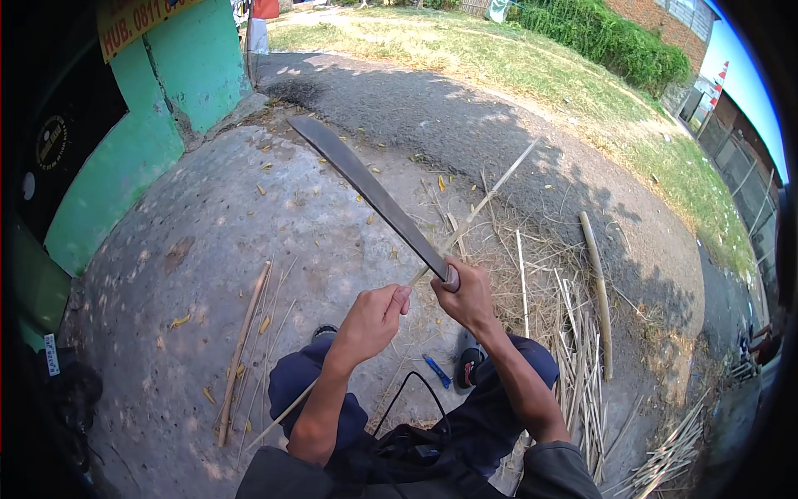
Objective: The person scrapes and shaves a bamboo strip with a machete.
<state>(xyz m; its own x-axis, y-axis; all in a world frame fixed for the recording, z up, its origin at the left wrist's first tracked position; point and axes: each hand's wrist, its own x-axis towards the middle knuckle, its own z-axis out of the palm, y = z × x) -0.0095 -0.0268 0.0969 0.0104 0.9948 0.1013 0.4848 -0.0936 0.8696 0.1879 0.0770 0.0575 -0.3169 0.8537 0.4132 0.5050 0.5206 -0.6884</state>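
Note:
My right hand (467, 299) is closed round the handle of a machete (357, 179). Its long dark blade slants up and to the left, away from me. A thin, pale bamboo strip (500, 185) is pinched in my left hand (366, 324), just left of the machete's handle. One end of the strip reaches far right past the blade, and the other runs back under my left forearm toward the ground. The blade crosses the strip near the handle; I cannot tell whether they touch. Both hands are in front of my bent knees.
Split bamboo strips (578, 366) and shavings lie right of my knee, beside a thicker bamboo pole (597, 291). Another bundle of strips (675, 453) is at lower right. A stick (243, 358) lies to the left, and a blue tool (436, 372) between my feet. A green wall (195, 66) stands far left.

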